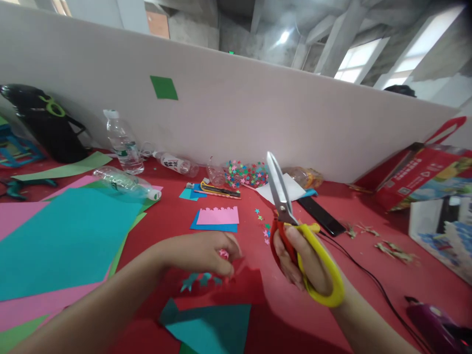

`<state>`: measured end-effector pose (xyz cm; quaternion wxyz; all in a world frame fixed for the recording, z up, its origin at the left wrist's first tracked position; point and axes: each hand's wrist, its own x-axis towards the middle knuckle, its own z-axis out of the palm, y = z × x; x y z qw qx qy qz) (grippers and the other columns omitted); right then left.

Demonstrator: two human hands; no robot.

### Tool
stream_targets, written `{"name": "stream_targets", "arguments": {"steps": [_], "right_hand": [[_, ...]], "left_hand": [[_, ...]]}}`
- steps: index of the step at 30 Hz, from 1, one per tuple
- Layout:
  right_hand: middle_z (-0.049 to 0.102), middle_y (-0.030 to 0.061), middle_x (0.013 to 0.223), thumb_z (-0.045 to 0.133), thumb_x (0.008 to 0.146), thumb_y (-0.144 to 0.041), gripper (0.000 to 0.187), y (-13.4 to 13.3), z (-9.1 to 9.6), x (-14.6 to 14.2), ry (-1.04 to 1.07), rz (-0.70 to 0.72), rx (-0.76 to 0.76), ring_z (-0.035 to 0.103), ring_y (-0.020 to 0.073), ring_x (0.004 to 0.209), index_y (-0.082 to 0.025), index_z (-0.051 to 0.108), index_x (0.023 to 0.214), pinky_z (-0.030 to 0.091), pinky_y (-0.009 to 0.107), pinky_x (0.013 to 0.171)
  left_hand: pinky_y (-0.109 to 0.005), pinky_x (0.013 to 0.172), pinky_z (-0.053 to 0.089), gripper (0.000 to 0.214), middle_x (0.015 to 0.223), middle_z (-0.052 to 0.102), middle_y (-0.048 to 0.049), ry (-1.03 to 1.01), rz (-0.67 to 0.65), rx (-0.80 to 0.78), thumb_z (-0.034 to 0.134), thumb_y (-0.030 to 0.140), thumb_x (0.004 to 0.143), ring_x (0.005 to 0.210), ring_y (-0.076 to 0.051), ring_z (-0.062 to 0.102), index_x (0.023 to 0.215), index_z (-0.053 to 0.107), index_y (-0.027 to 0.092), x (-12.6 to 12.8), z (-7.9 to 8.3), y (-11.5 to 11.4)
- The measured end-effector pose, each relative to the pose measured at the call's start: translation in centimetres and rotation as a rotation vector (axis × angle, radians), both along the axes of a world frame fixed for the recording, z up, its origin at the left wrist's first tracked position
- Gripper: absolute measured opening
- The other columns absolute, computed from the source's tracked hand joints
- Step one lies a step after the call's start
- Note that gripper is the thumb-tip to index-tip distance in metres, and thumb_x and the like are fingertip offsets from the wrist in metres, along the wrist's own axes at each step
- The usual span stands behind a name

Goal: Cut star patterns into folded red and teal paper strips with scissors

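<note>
My right hand (300, 263) grips scissors (282, 196) with one red and one yellow handle; the blades point up and look closed together. My left hand (206, 250), slightly blurred, curls its fingers over the table, with a small pink paper star (223, 253) showing between thumb and fingers. Just below that hand lie several teal paper stars (190, 282), partly in its shadow. Nearest me is a teal paper sheet (214, 327). Beyond the left hand, a pink paper strip (217, 216) with a jagged cut edge rests on blue paper (214, 227).
Large teal sheets (73, 241) cover the left. A heap of colored stars (246, 173) and a box cutter (219, 190) lie toward the white partition (221, 113). A phone (321, 216), a black cable (363, 268) and a red box (424, 172) are at right. Plastic bottles (125, 147) stand and lie behind.
</note>
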<state>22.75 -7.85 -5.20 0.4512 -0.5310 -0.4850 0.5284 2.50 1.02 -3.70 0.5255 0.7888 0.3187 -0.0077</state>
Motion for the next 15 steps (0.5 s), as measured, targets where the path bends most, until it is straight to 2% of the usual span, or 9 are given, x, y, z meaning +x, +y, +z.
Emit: {"name": "stream_targets", "arguments": {"steps": [2,5,9,12,15], "right_hand": [[0.035,-0.0096,0.026,0.052,0.075,-0.056,0.038,0.3,0.2,-0.5,-0.090,0.004,-0.080,0.028,0.0066,0.024,-0.021,0.046,0.061,0.027,0.018,0.031],[0.038,-0.0096,0.028,0.060,0.073,-0.040,0.028,0.5,0.1,-1.1,-0.180,0.069,-0.154,0.031,0.0062,0.025,-0.021,0.045,0.058,0.025,0.017,0.030],[0.040,-0.0111,0.032,0.058,0.073,-0.019,0.017,0.2,-0.9,-1.5,-0.165,0.113,-0.128,0.033,0.0048,0.026,-0.020,0.048,0.059,0.024,0.016,0.030],[0.040,-0.0122,0.033,0.055,0.073,-0.016,0.012,0.0,-1.5,-1.6,-0.140,0.030,-0.075,0.033,0.0040,0.025,-0.020,0.049,0.063,0.025,0.015,0.030],[0.040,-0.0126,0.032,0.057,0.075,-0.025,0.011,-0.1,-1.5,-1.6,-0.093,-0.086,-0.077,0.031,0.0050,0.024,-0.020,0.049,0.068,0.024,0.015,0.027]], "left_hand": [[-0.026,0.076,0.043,0.016,0.100,0.063,-0.0008,-0.017,0.036,0.029,0.060,0.027,0.069,0.089,-0.019,0.057,0.084,0.064,0.022,0.5,0.3,-0.4],[-0.025,0.071,0.042,0.011,0.089,0.059,0.0005,-0.053,0.049,0.032,0.056,0.029,0.074,0.081,-0.017,0.055,0.075,0.061,0.020,1.1,0.7,-0.9],[-0.025,0.070,0.040,0.008,0.085,0.057,0.0021,-0.067,0.005,0.049,0.056,0.024,0.074,0.078,-0.016,0.054,0.068,0.058,0.020,1.4,0.4,-1.5],[-0.026,0.071,0.041,0.009,0.086,0.059,0.0023,-0.080,0.014,0.038,0.056,0.026,0.076,0.079,-0.016,0.055,0.071,0.061,0.020,1.6,0.0,-1.8],[-0.027,0.070,0.041,0.012,0.085,0.061,0.0018,-0.132,0.058,0.009,0.058,0.031,0.078,0.079,-0.017,0.055,0.079,0.064,0.021,2.0,0.0,-2.1]]}}
